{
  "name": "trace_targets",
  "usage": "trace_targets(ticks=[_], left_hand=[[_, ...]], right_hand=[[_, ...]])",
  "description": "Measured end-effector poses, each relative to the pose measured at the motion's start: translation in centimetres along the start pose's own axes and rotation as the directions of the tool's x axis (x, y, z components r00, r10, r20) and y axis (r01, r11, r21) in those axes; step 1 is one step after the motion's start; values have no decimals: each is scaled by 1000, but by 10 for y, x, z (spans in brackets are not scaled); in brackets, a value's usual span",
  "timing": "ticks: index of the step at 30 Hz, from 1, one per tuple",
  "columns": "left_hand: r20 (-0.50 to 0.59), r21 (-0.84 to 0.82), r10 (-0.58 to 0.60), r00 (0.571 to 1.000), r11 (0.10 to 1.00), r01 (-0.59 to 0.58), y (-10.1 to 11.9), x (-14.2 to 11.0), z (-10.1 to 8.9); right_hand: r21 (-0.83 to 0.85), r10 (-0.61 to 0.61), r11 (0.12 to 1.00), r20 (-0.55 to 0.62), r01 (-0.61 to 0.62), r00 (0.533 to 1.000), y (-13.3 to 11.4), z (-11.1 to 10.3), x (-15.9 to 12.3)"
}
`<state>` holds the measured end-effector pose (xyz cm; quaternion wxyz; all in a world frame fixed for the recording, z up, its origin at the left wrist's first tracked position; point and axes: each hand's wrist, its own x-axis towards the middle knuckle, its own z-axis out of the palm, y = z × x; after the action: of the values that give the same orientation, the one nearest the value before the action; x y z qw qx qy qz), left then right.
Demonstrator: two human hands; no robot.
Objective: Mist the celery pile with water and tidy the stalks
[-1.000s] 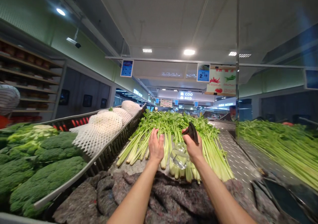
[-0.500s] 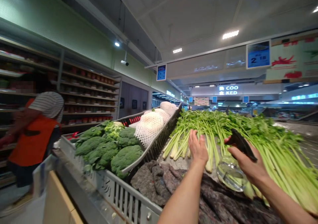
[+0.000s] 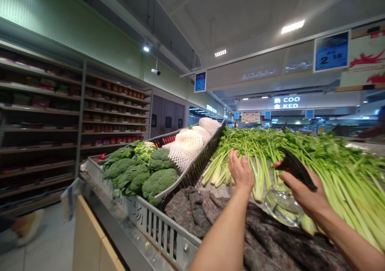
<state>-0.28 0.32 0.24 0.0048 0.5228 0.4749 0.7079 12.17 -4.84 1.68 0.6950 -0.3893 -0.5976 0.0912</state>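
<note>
My right hand [image 3: 306,187] is wrapped round a spray bottle [image 3: 284,209] with a clear round body and a black spray head. The bottle hangs tilted over the near ends of the celery [image 3: 333,166], whose pale stalks point towards me. To its left, my left hand [image 3: 241,170] is raised with its fingers stretched and holds nothing. It is nearest to the left celery stalks; whether it touches them I cannot tell. A dark grey felt-like cloth [image 3: 270,243] lies under both forearms, in front of the celery.
At left, a grey slatted crate [image 3: 156,223] bears broccoli [image 3: 159,181] and white net-wrapped produce [image 3: 186,144]. Stocked shelves [image 3: 117,110] line the left wall. A blurred shoe [image 3: 30,226] shows at lower left. Price signs [image 3: 331,51] hang overhead.
The view has turned slightly left. The person in the orange vest has gone out of view at left, apart from a blurred foot. My hands keep nearly the same pose.
</note>
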Motion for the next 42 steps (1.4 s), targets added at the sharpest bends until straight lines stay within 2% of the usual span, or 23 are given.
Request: trace_targets(ticks=[3, 5, 7, 14, 20, 26, 30, 34, 38, 42], left_hand=[[-27, -38, 30, 999, 999, -31, -2, 3, 1], [-39, -63, 40, 998, 997, -43, -4, 6, 3], [-49, -84, 53, 997, 995, -57, -7, 9, 5], [-63, -102, 108, 992, 988, -114, -13, 14, 8], [-39, -82, 130, 991, 988, -133, -12, 12, 10], [-23, -86, 150, 988, 985, -151, -9, 12, 12], [-8, -90, 171, 985, 981, -171, -7, 13, 14], [1, -88, 187, 982, 979, -186, -5, 12, 15], [31, -74, 218, 975, 974, -216, -5, 9, 16], [49, -69, 231, 972, 971, -228, -5, 5, 17]], right_hand=[[42, 15, 999, 37, -16, 999, 1, -4, 2], [44, -4, 999, 11, 4, 1000, 0, -6, 3], [33, -24, 999, 36, 23, 999, -3, -6, 2], [19, -33, 999, 182, 30, 983, -9, -1, -3], [-19, 9, 1000, 42, -8, 999, -6, -6, 3], [-52, -54, 997, -46, 52, 997, -11, -8, 3], [-62, -47, 997, -75, 43, 996, -10, -13, 10], [-104, -40, 994, -120, 27, 992, -7, -32, 20], [-186, -20, 982, -113, -1, 993, -3, -50, 22], [-173, 13, 984, -116, -33, 993, 3, -51, 19]])
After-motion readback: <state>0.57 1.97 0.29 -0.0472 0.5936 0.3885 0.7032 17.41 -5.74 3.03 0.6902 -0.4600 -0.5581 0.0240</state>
